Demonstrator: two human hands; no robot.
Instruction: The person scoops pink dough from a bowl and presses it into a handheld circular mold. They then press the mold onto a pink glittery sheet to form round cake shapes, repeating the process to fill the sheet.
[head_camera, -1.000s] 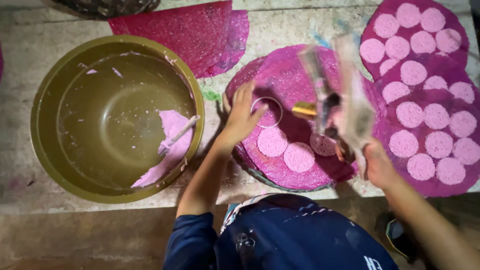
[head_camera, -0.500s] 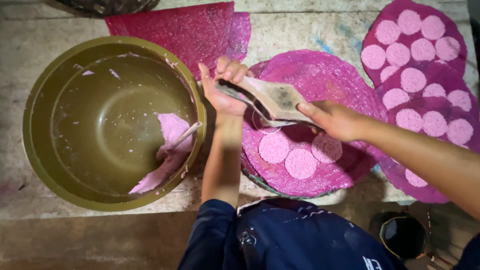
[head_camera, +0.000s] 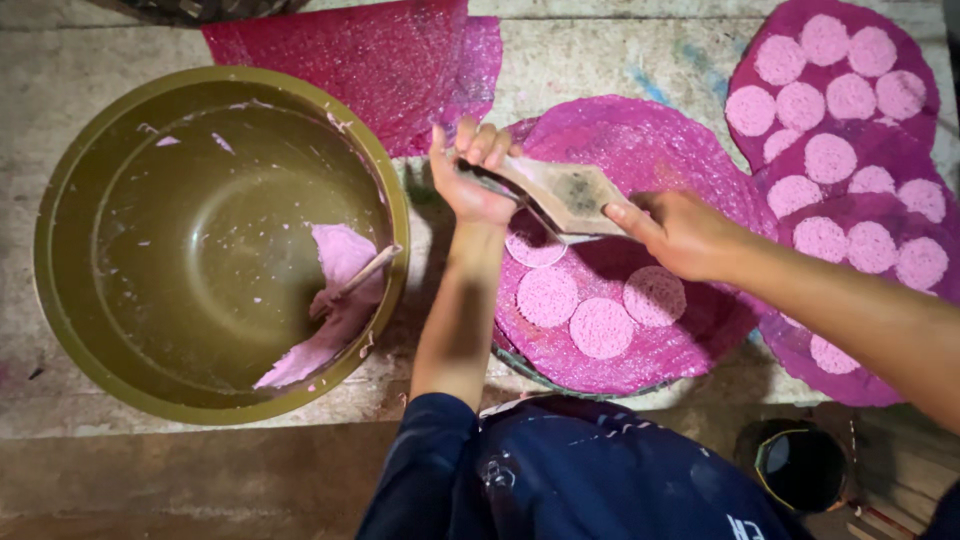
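Hands meet over the round pink tray (head_camera: 690, 340). The left hand (head_camera: 468, 175) curls its fingers around one end of a flat wooden scraper (head_camera: 560, 192); the right hand (head_camera: 680, 232) pinches the other end, forearm stretched across the tray. Pale pink discs (head_camera: 600, 328) lie below. The olive basin (head_camera: 80, 300) sits left of the tray.

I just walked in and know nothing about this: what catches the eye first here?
The vivid pink sheets dotted with pale discs, spread across the middle and right. At left sits a big olive bowl with a smear of pink paste. Both hands, left and right, hold a flat tool above the discs.
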